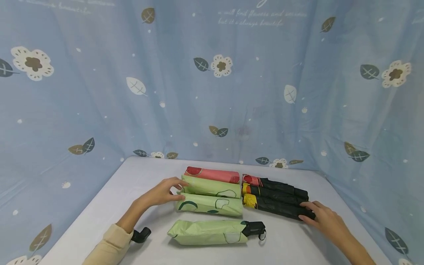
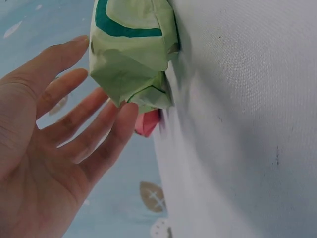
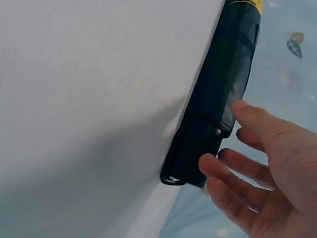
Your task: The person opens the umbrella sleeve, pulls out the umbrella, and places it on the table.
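My left hand is at the left ends of two pale green folded umbrellas, the front one and the one behind it. Its fingers are spread and relaxed, with fingertips right at the fabric in the left wrist view. On the other side, my right hand lies at the handle end of a black folded umbrella with a yellow tip. In the right wrist view its thumb rests along the black umbrella, and the other fingers curve loosely beside the handle.
Behind the green pair lies a red folded umbrella. Two more dark umbrellas, one red-tipped and one orange-tipped, lie behind the yellow-tipped one. Nearer lies another green umbrella with a black handle. A black handle shows beside the left sleeve.
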The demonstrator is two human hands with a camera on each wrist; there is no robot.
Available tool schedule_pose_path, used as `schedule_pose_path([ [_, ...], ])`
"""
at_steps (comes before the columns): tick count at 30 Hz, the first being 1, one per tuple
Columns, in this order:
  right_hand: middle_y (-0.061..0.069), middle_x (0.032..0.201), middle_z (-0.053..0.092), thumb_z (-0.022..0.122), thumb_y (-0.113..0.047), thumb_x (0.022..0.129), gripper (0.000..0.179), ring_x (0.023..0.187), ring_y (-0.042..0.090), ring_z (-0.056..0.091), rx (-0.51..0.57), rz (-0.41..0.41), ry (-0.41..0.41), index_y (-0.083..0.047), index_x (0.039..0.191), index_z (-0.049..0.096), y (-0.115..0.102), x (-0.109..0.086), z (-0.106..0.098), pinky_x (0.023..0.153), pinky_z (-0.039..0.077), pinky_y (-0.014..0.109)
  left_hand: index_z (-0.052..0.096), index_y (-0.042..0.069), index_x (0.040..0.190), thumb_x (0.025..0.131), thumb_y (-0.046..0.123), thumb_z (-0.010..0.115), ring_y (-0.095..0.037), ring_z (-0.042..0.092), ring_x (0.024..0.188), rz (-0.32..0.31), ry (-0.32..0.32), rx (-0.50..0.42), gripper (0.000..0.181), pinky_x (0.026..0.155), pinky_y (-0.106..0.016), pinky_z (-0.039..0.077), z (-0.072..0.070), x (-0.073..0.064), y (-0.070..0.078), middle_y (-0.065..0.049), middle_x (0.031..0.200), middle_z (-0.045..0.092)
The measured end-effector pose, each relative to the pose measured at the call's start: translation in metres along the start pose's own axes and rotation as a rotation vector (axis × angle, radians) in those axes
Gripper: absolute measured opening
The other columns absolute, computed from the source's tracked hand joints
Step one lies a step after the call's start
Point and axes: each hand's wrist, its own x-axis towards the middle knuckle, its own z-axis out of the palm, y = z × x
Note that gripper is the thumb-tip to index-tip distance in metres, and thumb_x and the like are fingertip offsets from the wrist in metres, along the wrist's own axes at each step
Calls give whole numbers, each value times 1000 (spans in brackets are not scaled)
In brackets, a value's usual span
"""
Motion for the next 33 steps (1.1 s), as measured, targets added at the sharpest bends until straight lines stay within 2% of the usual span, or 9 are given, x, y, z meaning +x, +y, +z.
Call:
schedule_pose_path([
  [4, 4, 97, 68, 79, -36, 81, 36, 55, -1, 46, 7, -32, 66, -18, 111, 70, -5, 0, 2, 45, 34, 22, 61, 3, 130, 93, 29, 69, -36, 63, 107, 5, 11, 17, 46, 71, -25, 55, -1, -3, 2, -17, 124, 62],
  [7, 1, 92, 68, 80, -32, 80, 31, 52, -6, 39, 22, -62, 124, -19, 107, 71, -9, 1, 3, 44, 32, 20, 62, 5, 129, 93, 27, 68, -31, 65, 102, 16, 35, 37, 43, 70, -25, 54, -3, -6, 5, -16, 122, 63],
  [11, -3, 86, 67, 82, -28, 78, 28, 53, -9, 39, 25, -111, 174, -19, 103, 72, -17, 5, 3, 44, 32, 19, 64, 8, 126, 93, 25, 69, -15, 64, 91, 30, 75, 62, 38, 67, -23, 53, -6, -9, 12, -12, 117, 66],
  [15, -9, 80, 64, 82, -29, 78, 28, 53, -8, 39, 3, -136, 175, -20, 102, 72, -26, 9, 1, 45, 33, 19, 64, 13, 124, 93, 27, 68, -6, 62, 85, 59, 81, 74, 35, 66, -22, 52, -6, -11, 23, -8, 108, 68],
  [17, -10, 80, 63, 81, -30, 78, 27, 53, -8, 38, -2, -141, 165, -21, 102, 72, -30, 11, 1, 46, 33, 19, 64, 15, 124, 93, 27, 68, -6, 63, 85, 74, 62, 81, 33, 66, -22, 52, -4, -11, 28, -4, 104, 68],
  [20, -11, 80, 62, 81, -31, 78, 26, 54, -8, 38, -6, -160, 165, -22, 101, 72, -36, 14, 2, 47, 33, 19, 63, 14, 124, 94, 27, 67, -5, 64, 85, 79, 3, 74, 33, 66, -21, 52, -1, -11, 40, 2, 101, 68],
  [25, -11, 79, 63, 82, -31, 78, 25, 55, -8, 39, -1, -194, 171, -23, 100, 72, -46, 18, 5, 48, 34, 19, 63, 10, 125, 95, 34, 65, -6, 65, 88, 73, -108, 63, 39, 66, -21, 52, 7, -10, 58, -4, 106, 69],
  [27, -12, 79, 63, 81, -32, 79, 25, 55, -8, 40, 4, -194, 155, -23, 100, 72, -52, 20, 6, 48, 35, 19, 64, 10, 125, 95, 37, 64, -9, 66, 91, 71, -146, 83, 40, 70, -25, 53, 10, -11, 63, -6, 109, 68],
  [33, -12, 80, 65, 80, -33, 81, 23, 53, -9, 37, 45, -222, 125, -24, 100, 72, -69, 25, 7, 47, 33, 17, 66, 15, 124, 93, 44, 65, -16, 65, 100, 34, -237, 151, 43, 85, -32, 52, 20, -16, 72, -1, 118, 65],
])
